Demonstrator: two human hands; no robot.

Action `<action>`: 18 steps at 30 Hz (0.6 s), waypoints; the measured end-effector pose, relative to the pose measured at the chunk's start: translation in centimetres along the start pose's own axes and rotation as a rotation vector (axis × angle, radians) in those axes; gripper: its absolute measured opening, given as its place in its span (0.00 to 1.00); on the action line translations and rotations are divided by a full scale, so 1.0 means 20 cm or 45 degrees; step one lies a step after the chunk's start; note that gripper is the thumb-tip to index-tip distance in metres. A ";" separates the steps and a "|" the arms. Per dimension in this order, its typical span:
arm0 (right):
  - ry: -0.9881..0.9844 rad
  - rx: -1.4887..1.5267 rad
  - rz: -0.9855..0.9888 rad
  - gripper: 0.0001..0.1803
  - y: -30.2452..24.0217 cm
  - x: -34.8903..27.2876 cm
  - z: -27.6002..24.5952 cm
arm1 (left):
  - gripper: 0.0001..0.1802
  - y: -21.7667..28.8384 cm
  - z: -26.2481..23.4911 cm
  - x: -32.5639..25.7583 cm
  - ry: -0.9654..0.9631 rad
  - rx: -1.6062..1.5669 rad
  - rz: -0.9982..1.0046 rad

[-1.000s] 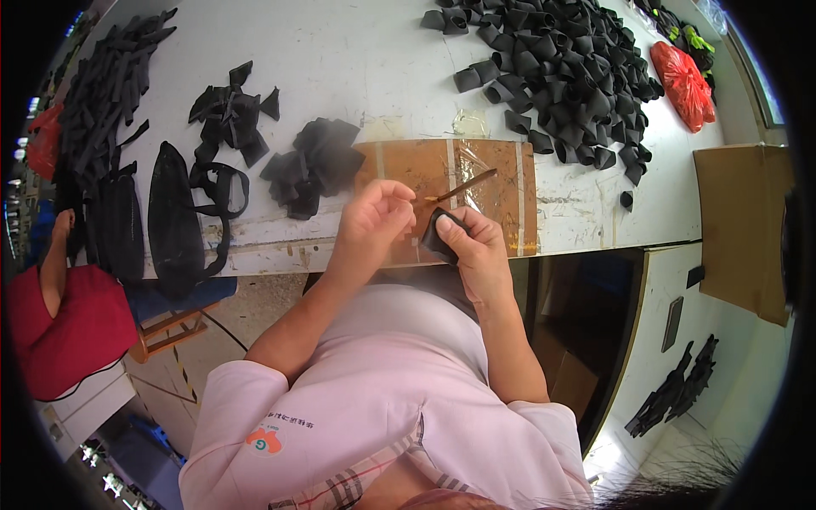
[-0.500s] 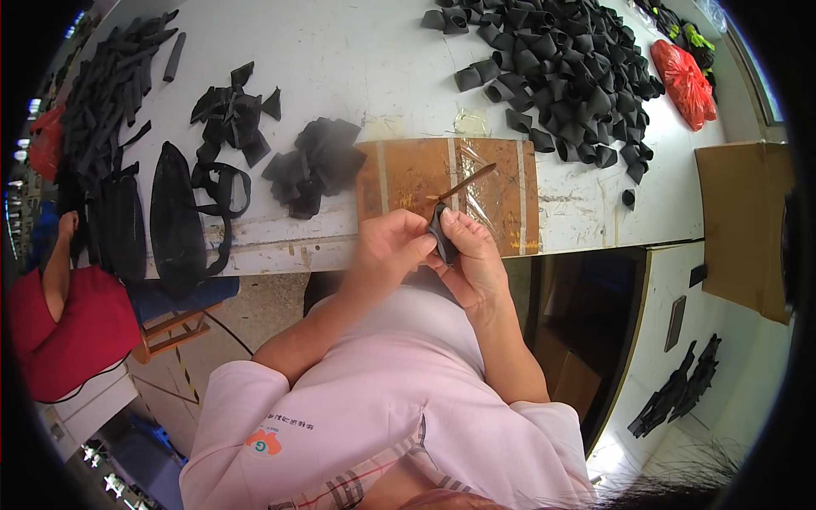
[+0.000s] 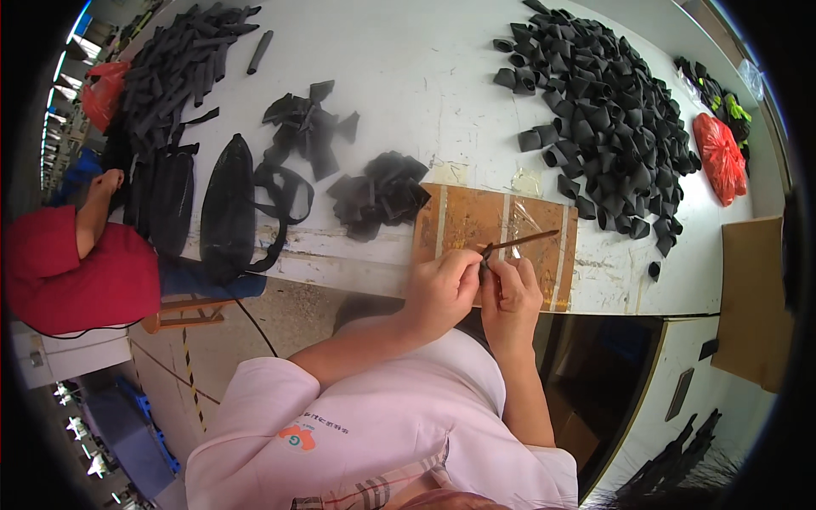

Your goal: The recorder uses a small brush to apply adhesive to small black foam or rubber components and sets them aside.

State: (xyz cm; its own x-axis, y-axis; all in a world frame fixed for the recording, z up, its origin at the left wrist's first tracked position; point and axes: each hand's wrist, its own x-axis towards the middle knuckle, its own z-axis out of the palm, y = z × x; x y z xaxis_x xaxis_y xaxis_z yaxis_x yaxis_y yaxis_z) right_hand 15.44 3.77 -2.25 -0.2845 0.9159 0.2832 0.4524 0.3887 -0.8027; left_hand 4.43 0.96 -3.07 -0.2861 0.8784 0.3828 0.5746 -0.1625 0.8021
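Note:
Above the near edge of the brown board, my two hands meet around a small black fabric piece (image 3: 484, 253), mostly covered by my fingers. My left hand (image 3: 444, 285) pinches it from the left, thumb and fingertips pressed together. My right hand (image 3: 512, 297) closes on it from the right with curled fingers. A thin, pointed brown stick-like tool (image 3: 527, 239) reaches from my fingertips out over the board (image 3: 455, 217) toward the right. Whether it is gripped or fixed cannot be made out.
Folded black loops (image 3: 603, 110) are heaped at right. Flat black pieces (image 3: 378, 195), (image 3: 310, 127) and dark strips (image 3: 187, 55) lie left, near a black strapped bag (image 3: 228, 208). A red bag (image 3: 721, 157) and cardboard box (image 3: 752, 297) stand right. A co-worker in red (image 3: 81, 272) sits left.
The view has shifted, so the table appears lower and farther right. My fingers have closed more tightly over the black piece, which showed more plainly before. My right hand has curled.

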 end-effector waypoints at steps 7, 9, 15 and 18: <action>0.098 0.819 0.427 0.01 0.07 -0.02 -0.03 | 0.07 0.06 -0.11 0.13 -0.448 -1.645 -1.135; -0.005 1.197 0.708 0.01 0.03 0.01 -0.09 | 0.10 0.05 -0.12 0.11 -0.535 -1.577 -1.115; -0.359 2.153 0.976 0.03 -0.02 0.07 -0.14 | 0.07 0.18 -0.05 0.14 -0.071 -0.916 -0.469; -0.348 1.702 0.956 0.08 -0.09 0.13 -0.23 | 0.06 0.17 -0.10 0.22 -0.262 -1.330 -0.790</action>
State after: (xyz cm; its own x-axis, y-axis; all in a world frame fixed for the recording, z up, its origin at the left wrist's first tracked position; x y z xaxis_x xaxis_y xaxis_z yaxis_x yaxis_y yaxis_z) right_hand 17.68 5.97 2.41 -0.5534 0.7490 -0.3644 -0.4555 -0.6384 -0.6204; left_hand 3.55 3.44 2.27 -0.1116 0.9740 -0.1969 -0.5313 0.1089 0.8402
